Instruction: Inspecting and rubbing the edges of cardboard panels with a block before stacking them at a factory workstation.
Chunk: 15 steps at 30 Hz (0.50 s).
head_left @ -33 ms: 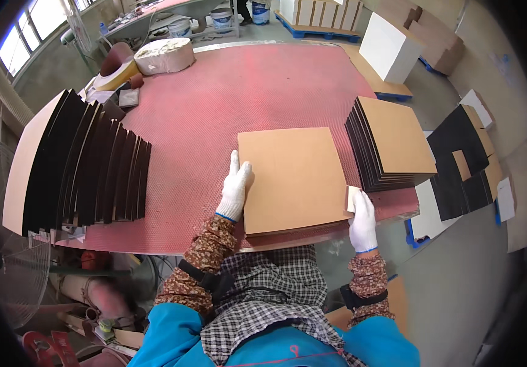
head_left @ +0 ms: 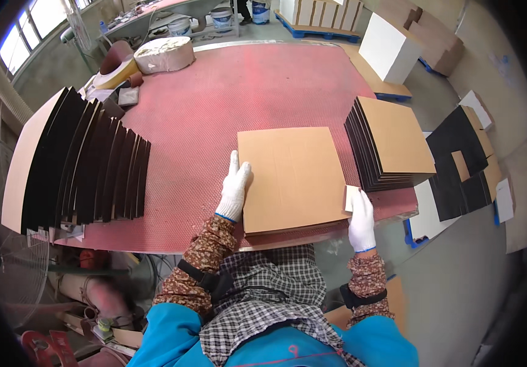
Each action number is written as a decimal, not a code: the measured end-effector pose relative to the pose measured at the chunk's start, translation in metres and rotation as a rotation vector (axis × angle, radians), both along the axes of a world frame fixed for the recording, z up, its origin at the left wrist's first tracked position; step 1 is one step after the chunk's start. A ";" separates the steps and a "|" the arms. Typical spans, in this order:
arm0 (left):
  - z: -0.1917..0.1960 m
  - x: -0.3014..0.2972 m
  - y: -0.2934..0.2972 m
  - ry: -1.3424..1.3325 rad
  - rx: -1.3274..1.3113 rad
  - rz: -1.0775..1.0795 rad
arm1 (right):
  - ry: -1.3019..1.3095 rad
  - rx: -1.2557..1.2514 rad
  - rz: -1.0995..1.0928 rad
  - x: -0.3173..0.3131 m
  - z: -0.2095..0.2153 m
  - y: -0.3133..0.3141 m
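A square tan panel (head_left: 294,177) lies in front of me at the table's near edge, with at least one more layer under its near side. My left hand (head_left: 234,188), in a white knit glove, rests against the panel's left edge. Its fingers are stretched and apart, one pointing away along the edge. In my gloved right hand (head_left: 362,223) is a small pale block (head_left: 351,198), held at the panel's right edge near the lower corner. The block's far side is covered by my fingers.
The pink-topped table (head_left: 245,85) carries a leaning row of dark panels (head_left: 92,165) on the left. A neat panel stack (head_left: 396,134) stands on the right. Rolls of abrasive (head_left: 116,67) and a white round bundle (head_left: 164,55) sit far left. A fan (head_left: 15,263) stands lower left.
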State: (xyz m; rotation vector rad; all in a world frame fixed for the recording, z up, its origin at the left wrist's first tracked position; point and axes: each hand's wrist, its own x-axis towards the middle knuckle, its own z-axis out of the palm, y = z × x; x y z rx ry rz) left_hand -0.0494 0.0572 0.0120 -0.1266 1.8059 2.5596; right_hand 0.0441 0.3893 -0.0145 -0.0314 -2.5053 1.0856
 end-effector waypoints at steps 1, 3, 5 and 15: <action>-0.006 0.002 0.000 0.042 0.075 -0.029 | -0.064 -0.181 -0.129 -0.009 0.006 -0.014; -0.006 0.026 -0.005 0.015 0.021 -0.024 | -0.143 -0.126 -0.139 -0.006 0.072 -0.036; -0.006 0.045 0.001 0.028 -0.064 0.013 | -0.098 -0.124 -0.113 -0.003 0.111 -0.048; 0.000 0.071 0.004 0.173 -0.123 -0.055 | -0.193 0.717 0.203 0.008 0.128 -0.074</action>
